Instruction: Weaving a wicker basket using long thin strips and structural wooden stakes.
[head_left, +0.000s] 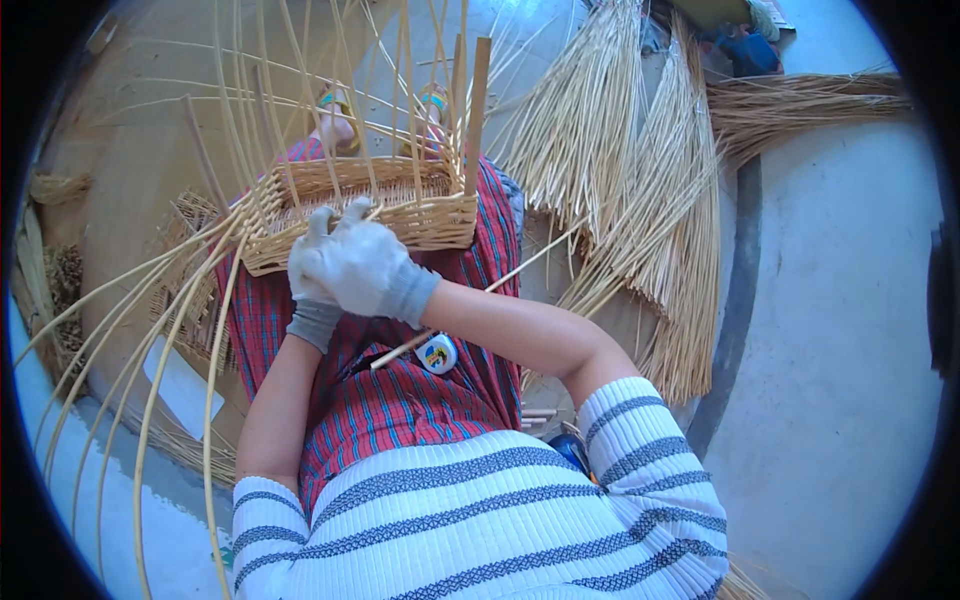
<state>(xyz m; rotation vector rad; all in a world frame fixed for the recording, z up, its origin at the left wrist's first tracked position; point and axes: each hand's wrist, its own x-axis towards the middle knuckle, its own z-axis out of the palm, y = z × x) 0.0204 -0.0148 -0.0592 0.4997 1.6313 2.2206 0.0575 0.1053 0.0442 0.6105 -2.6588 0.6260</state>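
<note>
A rectangular woven basket (430,222) rests on my lap, with long pale upright strands (240,90) and a few flat stakes (476,95) rising from it; more strands fan out to the lower left. My right hand (370,270) and my left hand (308,265), both in white gloves with grey cuffs, are together at the near wall of the basket, fingers closed on the weaving strands. The left hand is partly hidden behind the right. A small white tape measure (437,354) lies on the red checked cloth (390,400) below them, beside a loose strand.
Large bundles of straw-coloured strands (670,250) lie at the right, another (810,110) farther back. Blue objects (748,50) sit behind them. At the left are woven pieces (180,290), a white sheet (180,385) and dry fibre (60,280).
</note>
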